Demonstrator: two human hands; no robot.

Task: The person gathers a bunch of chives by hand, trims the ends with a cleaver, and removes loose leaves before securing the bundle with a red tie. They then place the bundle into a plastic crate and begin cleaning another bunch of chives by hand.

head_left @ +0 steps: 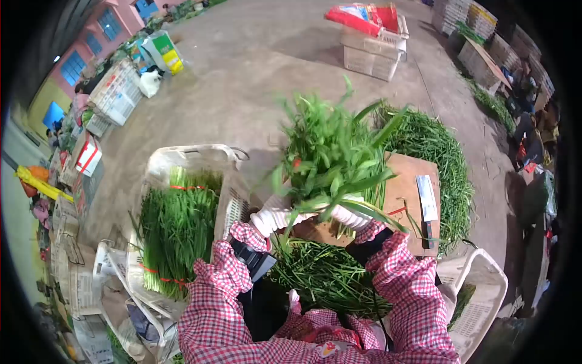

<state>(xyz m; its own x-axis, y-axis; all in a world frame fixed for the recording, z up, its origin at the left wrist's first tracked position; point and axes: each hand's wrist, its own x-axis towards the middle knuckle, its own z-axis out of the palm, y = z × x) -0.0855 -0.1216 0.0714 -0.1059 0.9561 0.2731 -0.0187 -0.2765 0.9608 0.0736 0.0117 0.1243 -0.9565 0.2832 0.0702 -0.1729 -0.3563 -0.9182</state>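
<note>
Both my hands wear white gloves and are raised at a bunch of long-stemmed leafy greens (330, 151), held upright before me with its leaves fanning out at the top. My left hand (274, 213) grips it from the left, its fingers partly covered by leaves. On the other side my right hand (350, 213) closes round the lower stems. Beneath the hands stands a wooden board (412, 173), carrying a cleaver (427, 206) with a black handle and a thin red tie (397, 211). Loose green stalks (327, 273) are heaped just below, near my lap.
To the left, a white plastic crate (159, 159) holds bundled greens (176, 224) with red ties. A pile of cut greens (445, 151) lies right of the board. Another white crate (485, 297) is at lower right. Stacked crates (371, 57) stand farther off on the concrete floor.
</note>
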